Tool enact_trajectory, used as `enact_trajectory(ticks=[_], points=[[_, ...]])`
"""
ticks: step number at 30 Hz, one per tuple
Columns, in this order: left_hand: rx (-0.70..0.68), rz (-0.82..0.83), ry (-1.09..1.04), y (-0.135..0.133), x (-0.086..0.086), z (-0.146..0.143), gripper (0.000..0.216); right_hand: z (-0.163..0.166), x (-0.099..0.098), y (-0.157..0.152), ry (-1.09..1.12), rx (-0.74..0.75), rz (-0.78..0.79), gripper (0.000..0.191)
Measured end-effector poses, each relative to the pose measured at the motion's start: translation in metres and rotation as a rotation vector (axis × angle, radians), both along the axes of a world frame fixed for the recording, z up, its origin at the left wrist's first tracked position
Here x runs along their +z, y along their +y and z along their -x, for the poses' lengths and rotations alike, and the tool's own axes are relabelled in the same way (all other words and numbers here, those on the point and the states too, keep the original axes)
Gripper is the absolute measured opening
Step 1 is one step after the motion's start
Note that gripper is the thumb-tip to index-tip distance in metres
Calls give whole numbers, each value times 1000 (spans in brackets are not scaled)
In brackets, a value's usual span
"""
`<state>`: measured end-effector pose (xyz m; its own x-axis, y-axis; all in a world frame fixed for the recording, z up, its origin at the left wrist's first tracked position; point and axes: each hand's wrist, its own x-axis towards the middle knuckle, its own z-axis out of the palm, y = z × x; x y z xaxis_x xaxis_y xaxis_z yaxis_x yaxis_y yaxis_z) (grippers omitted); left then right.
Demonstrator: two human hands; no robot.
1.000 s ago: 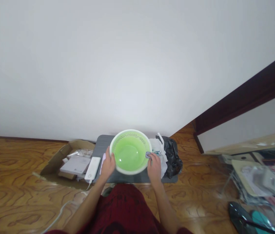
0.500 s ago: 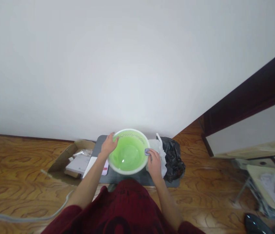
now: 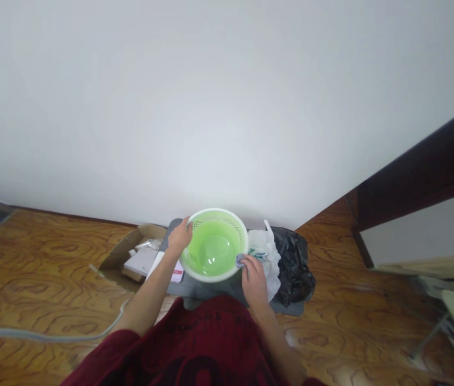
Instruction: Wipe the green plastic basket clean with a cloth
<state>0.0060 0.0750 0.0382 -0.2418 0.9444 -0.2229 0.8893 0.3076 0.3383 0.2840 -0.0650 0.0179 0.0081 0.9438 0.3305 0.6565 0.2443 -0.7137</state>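
A green plastic basin (image 3: 215,249) with a white rim and a band of small holes rests on a grey bench (image 3: 211,289) against the wall. My left hand (image 3: 180,236) is closed over the rim at the basin's left side. Pinched in the fingers of my right hand (image 3: 254,279) is a small greyish cloth (image 3: 240,260), which lies against the rim on the right. The inside of the basin holds nothing that I can see.
Right of the basin lie a white plastic bag (image 3: 266,252) and a black plastic bag (image 3: 293,265). An open cardboard box (image 3: 116,262) with white packages stands on the wooden floor (image 3: 50,268) at left. A pale cable (image 3: 50,336) crosses the floor.
My left hand has closed its fingers over the rim. My right hand has slid with the cloth slightly nearer to me along the rim. The camera view has shifted a little.
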Motion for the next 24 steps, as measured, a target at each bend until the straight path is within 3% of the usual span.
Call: enact_trajectory(ticks=[12,24], points=[[89,-117,-275,-24,-29,14,52,-6,10,55,-30,-40,-34,33],[145,-220,-442,-39,-30,6,56,-3,0,10,16,-96,-12,28]])
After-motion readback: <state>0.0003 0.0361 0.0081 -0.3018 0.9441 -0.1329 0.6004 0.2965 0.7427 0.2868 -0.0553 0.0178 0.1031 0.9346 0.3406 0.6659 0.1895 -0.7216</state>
